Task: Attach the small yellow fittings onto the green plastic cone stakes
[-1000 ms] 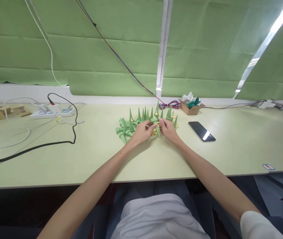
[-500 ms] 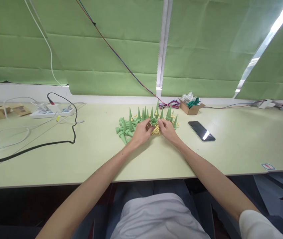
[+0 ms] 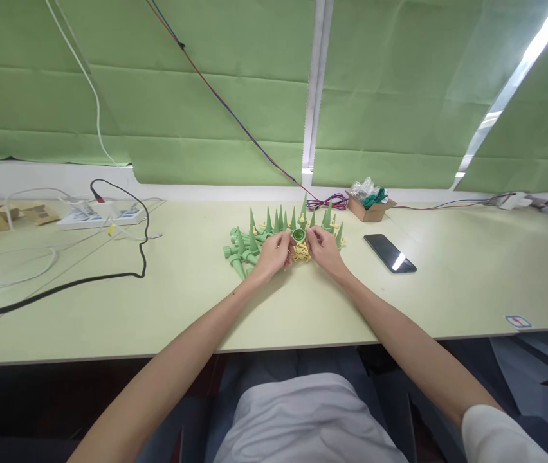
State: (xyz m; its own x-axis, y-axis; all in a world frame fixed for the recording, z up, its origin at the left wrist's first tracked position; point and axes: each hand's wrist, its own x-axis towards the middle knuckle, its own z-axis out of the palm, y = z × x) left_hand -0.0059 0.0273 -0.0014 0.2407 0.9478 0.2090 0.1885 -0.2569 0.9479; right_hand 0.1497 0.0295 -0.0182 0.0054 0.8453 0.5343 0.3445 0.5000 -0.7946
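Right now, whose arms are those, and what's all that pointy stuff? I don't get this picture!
No robot here: the arms belong to a person wearing the camera on their head, looking forward and down. The right hand seems to hold a green piece, its round open end facing us. The left hand is close beside it; whether it touches is hard to tell. On the table are green spikes, little yellow pieces, a dark phone and a small cardboard box.

- You had a blk phone flat on the tbl, R side.
- Small cdbd box sat farther back, w/ clear plastic inside.
- Wht pwr strip lay to your L, nr a blk cable.
- Grn blinds hung facing you.
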